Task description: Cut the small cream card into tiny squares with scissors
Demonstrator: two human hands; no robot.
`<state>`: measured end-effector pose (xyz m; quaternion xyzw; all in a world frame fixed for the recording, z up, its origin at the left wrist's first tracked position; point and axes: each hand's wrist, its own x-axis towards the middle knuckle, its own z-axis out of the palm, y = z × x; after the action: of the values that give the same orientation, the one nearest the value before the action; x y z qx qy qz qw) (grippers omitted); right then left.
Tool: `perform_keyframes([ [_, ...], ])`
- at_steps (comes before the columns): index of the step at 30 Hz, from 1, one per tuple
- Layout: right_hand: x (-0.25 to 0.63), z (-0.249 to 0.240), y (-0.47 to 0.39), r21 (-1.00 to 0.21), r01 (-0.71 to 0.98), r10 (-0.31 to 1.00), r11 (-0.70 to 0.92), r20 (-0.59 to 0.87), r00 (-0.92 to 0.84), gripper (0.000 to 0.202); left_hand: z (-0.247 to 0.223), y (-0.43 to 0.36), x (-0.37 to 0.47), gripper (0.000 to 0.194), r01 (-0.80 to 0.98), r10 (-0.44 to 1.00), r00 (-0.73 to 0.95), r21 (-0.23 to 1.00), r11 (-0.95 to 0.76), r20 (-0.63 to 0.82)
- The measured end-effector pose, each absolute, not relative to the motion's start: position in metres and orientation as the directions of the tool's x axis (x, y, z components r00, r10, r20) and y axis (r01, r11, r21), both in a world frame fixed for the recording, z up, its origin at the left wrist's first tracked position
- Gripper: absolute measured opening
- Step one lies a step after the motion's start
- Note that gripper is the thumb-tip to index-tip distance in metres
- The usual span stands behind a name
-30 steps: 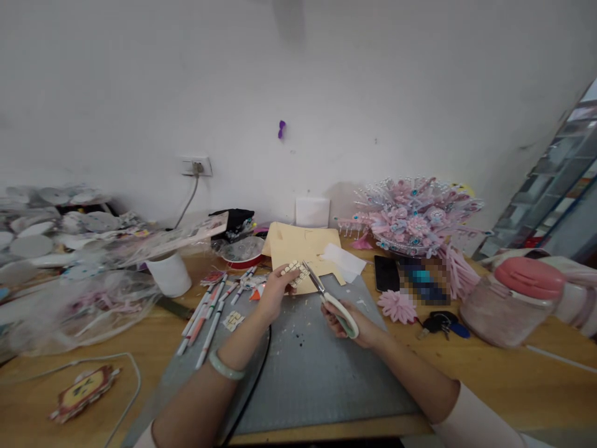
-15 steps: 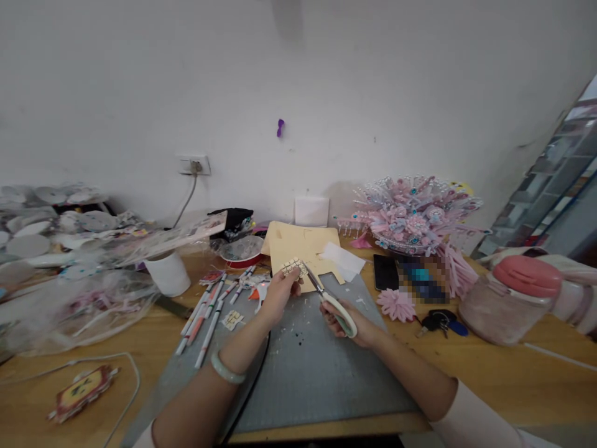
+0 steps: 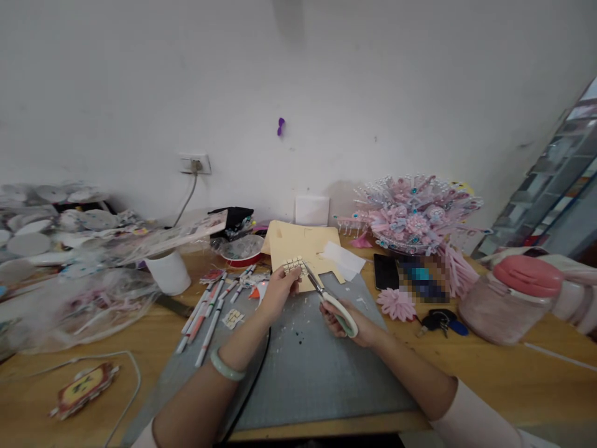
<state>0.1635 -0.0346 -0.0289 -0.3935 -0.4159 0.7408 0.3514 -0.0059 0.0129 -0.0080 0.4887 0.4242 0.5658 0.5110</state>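
My left hand (image 3: 283, 287) pinches a small cream piece with dark grid lines (image 3: 293, 264) over the lower edge of a yellow sheet (image 3: 303, 239). In my right hand (image 3: 336, 318) is a pair of scissors with pale handles (image 3: 345, 316). The blades point up and left, their tips at the right edge of the patterned piece. Whether they touch it is too small to tell. Another patterned piece (image 3: 233, 318) lies on the grey cutting mat (image 3: 317, 379), left of my left wrist.
Several markers (image 3: 209, 330) lie on the left of the mat. Behind them stand a white cup (image 3: 168, 274) and a red-rimmed dish (image 3: 242, 252). A phone (image 3: 385, 272), keys (image 3: 438, 320), a pink-lidded jar (image 3: 513, 305) and a beaded pink headdress (image 3: 415, 218) are at the right.
The patterned piece in my left hand has turned slightly and shows a little more of its face. My right hand and the scissors have hardly moved.
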Motion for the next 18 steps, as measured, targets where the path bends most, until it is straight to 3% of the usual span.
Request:
perform_keyframes([
  [18,0.1634,-0.0310,-0.0351,-0.888,-0.198,0.836,-0.416,-0.287,-0.468,0.051,-0.0025,0.0108,-0.0064,0.040,-0.181,0.988,-0.016,0.972,-0.152,0.152],
])
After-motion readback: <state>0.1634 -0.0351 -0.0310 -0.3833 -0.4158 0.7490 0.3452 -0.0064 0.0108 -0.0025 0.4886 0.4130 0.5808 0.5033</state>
